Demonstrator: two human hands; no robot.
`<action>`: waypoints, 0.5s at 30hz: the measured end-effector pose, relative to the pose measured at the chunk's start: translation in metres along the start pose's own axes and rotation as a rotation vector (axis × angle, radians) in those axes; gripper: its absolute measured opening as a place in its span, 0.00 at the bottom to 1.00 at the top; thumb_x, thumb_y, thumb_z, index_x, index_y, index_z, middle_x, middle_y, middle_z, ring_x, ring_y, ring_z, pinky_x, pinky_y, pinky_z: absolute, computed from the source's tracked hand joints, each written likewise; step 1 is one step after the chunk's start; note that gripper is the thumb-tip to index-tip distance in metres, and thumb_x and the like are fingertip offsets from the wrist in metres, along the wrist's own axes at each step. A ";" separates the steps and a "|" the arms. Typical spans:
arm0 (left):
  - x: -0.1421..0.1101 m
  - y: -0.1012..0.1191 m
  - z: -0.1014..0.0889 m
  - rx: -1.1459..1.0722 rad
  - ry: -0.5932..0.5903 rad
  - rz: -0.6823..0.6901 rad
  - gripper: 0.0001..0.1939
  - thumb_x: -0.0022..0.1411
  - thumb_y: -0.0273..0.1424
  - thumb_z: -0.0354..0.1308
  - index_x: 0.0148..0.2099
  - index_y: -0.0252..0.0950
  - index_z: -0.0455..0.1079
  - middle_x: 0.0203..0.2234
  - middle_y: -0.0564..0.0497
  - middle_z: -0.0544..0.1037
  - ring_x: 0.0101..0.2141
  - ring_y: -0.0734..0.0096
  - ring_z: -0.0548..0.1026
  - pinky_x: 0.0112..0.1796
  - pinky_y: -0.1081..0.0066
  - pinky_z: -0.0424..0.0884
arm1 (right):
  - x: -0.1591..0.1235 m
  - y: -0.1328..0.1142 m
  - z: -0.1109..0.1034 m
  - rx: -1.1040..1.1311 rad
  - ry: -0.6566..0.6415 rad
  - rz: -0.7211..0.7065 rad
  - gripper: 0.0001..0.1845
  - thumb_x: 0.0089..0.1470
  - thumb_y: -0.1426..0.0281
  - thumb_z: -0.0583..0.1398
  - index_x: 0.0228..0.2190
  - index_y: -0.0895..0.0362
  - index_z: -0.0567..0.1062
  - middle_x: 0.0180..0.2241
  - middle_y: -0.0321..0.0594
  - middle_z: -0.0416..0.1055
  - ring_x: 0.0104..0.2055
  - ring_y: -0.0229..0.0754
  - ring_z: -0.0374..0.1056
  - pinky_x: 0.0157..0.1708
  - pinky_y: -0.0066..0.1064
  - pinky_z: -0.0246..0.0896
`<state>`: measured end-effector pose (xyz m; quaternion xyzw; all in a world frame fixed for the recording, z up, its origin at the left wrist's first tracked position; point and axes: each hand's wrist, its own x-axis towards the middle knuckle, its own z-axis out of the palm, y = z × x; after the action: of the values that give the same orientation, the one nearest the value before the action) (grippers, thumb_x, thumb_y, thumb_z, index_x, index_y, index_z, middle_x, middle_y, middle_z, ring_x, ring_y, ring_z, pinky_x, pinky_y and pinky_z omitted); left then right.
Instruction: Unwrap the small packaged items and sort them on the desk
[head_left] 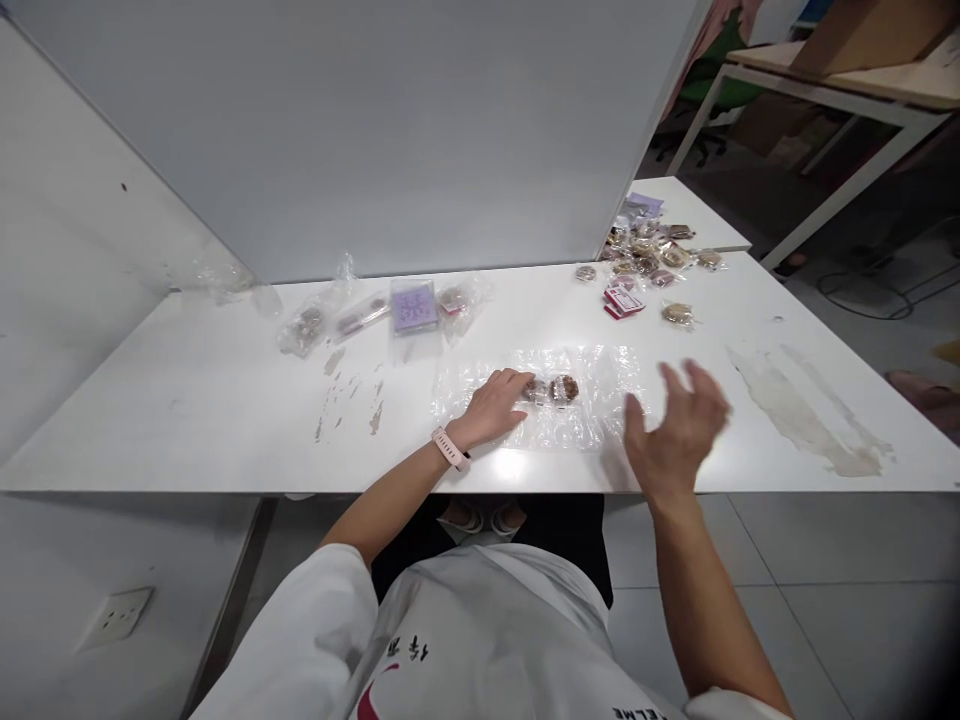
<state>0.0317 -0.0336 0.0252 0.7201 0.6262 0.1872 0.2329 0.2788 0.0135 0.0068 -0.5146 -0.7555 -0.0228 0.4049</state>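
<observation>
A sheet of clear bubble wrap (604, 375) lies flat on the white table (225, 400) in front of me. Two small brown, beaded-looking pieces in clear wrapping rest on it side by side; the right piece (564, 389) shows fully. My left hand (493, 405), with a pink band at the wrist, holds the left piece (535, 391) against the sheet. Its fingertips partly cover that piece. My right hand (675, 430) is raised to the right of the wrap, fingers spread, slightly blurred and holding nothing.
Many small bagged items (645, 250) are heaped at the back right, near red-and-white cards (622, 301) and one single bagged piece (678, 315). A purple square packet (414, 308) and several clear bags (306, 327) lie at the back left. A grey panel (420, 130) stands behind.
</observation>
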 end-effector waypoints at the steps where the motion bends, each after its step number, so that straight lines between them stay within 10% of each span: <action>1: 0.000 -0.003 0.000 -0.025 0.006 0.011 0.33 0.60 0.25 0.58 0.66 0.41 0.56 0.55 0.44 0.69 0.54 0.54 0.69 0.49 0.55 0.70 | 0.005 -0.004 0.004 0.065 -0.152 -0.105 0.33 0.64 0.55 0.54 0.66 0.50 0.58 0.66 0.52 0.56 0.68 0.60 0.51 0.61 0.59 0.52; 6: -0.003 -0.017 0.001 -0.037 -0.004 0.021 0.48 0.60 0.37 0.63 0.74 0.43 0.37 0.70 0.39 0.51 0.69 0.45 0.49 0.64 0.44 0.50 | 0.020 -0.018 0.046 0.169 -0.718 -0.346 0.51 0.56 0.41 0.56 0.70 0.48 0.44 0.70 0.53 0.45 0.70 0.63 0.46 0.60 0.57 0.52; 15: -0.023 -0.032 0.002 0.074 -0.143 0.007 0.64 0.57 0.59 0.59 0.74 0.36 0.19 0.73 0.38 0.31 0.71 0.49 0.28 0.67 0.46 0.29 | 0.034 -0.027 0.072 0.091 -0.618 -0.728 0.20 0.68 0.57 0.51 0.54 0.49 0.73 0.50 0.47 0.74 0.45 0.50 0.66 0.42 0.40 0.60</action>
<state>0.0032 -0.0536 0.0053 0.7419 0.6121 0.1124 0.2496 0.2096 0.0591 -0.0095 -0.1809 -0.9718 0.0240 0.1492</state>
